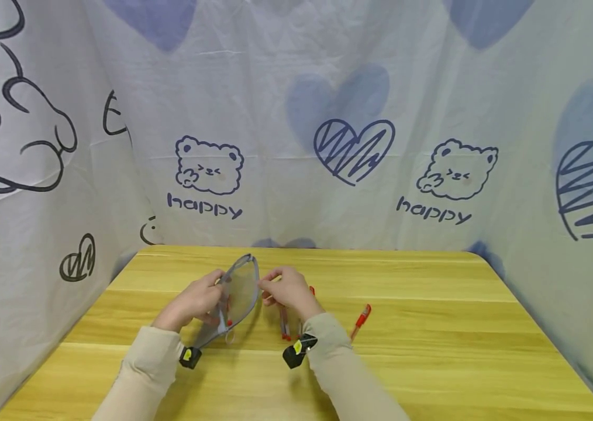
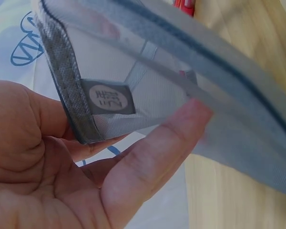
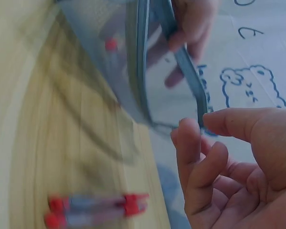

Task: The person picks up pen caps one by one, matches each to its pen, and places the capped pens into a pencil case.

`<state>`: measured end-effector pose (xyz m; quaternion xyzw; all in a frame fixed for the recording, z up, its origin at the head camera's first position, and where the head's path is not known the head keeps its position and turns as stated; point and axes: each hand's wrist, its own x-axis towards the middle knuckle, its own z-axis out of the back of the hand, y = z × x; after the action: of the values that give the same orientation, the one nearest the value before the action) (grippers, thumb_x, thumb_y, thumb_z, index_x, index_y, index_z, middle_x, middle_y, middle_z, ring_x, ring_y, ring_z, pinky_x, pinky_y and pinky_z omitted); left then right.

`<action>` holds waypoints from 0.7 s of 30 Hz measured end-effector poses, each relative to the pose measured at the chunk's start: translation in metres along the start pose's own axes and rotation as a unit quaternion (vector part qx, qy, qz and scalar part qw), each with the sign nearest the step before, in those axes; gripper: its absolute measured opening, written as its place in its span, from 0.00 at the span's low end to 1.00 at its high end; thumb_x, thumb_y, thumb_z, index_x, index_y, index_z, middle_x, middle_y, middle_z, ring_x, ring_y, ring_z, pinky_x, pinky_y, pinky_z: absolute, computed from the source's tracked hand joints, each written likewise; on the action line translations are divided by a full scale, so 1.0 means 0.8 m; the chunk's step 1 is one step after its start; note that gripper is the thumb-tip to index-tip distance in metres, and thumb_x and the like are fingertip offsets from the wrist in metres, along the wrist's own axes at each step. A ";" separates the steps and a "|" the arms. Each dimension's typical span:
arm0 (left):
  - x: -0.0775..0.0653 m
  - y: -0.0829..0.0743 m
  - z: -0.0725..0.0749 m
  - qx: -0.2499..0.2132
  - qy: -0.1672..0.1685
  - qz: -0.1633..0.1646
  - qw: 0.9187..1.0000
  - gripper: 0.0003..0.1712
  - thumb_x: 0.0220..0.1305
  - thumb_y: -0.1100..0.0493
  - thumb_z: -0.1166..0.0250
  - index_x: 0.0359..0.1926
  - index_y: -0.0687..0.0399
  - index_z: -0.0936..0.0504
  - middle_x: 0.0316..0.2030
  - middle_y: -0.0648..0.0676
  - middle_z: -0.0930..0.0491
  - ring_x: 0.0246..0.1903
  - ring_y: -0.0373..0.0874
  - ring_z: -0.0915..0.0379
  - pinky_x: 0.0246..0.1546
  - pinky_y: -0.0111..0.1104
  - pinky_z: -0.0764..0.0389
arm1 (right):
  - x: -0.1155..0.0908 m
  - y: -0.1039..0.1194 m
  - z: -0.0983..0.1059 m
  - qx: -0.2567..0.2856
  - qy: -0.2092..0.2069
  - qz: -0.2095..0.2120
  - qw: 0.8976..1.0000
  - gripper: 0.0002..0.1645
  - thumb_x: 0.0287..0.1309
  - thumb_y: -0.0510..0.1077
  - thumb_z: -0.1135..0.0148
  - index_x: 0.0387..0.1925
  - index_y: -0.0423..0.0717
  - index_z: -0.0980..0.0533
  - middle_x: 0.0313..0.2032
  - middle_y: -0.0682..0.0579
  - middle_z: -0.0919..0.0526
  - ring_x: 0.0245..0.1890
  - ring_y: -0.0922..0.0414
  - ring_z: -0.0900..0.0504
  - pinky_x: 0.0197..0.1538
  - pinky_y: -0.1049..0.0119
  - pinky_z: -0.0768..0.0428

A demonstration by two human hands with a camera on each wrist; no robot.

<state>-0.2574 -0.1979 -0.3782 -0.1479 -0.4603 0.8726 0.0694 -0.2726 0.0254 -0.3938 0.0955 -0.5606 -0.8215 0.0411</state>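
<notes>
A grey see-through mesh pouch [image 1: 244, 286] with darker edging hangs over the table, its mouth spread apart between both hands. My left hand [image 1: 193, 301] holds its left side, with the fingers behind and the thumb lying along the mesh in the left wrist view. A small sewn label [image 2: 109, 98] shows inside the pouch there. My right hand [image 1: 288, 286] pinches the opposite rim between thumb and fingertip. Through the mesh a red-tipped thing [image 3: 111, 45] shows inside the pouch, mostly hidden.
Side by side under the right hand lie red-capped pens [image 3: 95, 207], partly hidden by the wrist in the head view. Another red-capped pen [image 1: 362, 317] lies to the right. A printed cloth [image 1: 286, 193] hangs behind the wooden table [image 1: 433, 304].
</notes>
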 end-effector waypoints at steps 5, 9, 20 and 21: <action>-0.004 -0.004 0.004 0.003 -0.004 -0.005 1.000 0.24 0.73 0.66 0.58 0.66 0.63 0.31 0.49 0.73 0.18 0.42 0.58 0.15 0.39 0.53 0.09 | -0.001 -0.013 0.021 -0.043 -0.021 -0.004 0.999 0.10 0.71 0.44 0.31 0.44 0.41 0.19 0.32 0.39 0.09 0.23 0.57 0.13 0.31 0.67 0.14; -0.006 -0.006 0.007 0.007 -0.005 -0.009 1.000 0.25 0.73 0.66 0.59 0.67 0.63 0.31 0.55 0.76 0.21 0.47 0.62 0.16 0.38 0.52 0.09 | -0.001 -0.025 0.028 -0.123 -0.030 0.012 0.992 0.10 0.70 0.46 0.29 0.40 0.43 0.19 0.27 0.42 0.10 0.27 0.48 0.08 0.26 0.71 0.20; -0.006 -0.005 0.008 0.017 -0.008 -0.010 1.000 0.25 0.75 0.64 0.60 0.68 0.63 0.32 0.57 0.78 0.21 0.52 0.65 0.16 0.37 0.50 0.08 | -0.002 -0.033 0.024 -0.120 -0.014 0.000 0.993 0.10 0.69 0.43 0.28 0.40 0.41 0.20 0.31 0.39 0.09 0.30 0.48 0.07 0.31 0.64 0.13; -0.006 -0.005 0.007 0.016 -0.007 -0.009 1.000 0.25 0.76 0.64 0.60 0.68 0.63 0.32 0.57 0.78 0.21 0.51 0.65 0.16 0.37 0.50 0.08 | -0.001 -0.034 0.024 -0.111 -0.013 -0.005 0.994 0.10 0.69 0.43 0.28 0.41 0.41 0.20 0.31 0.39 0.09 0.29 0.49 0.08 0.32 0.63 0.12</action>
<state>-0.2552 -0.2012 -0.3706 -0.1366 -0.4484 0.8800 0.0761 -0.2743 0.0529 -0.4120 0.0826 -0.4663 -0.8799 0.0403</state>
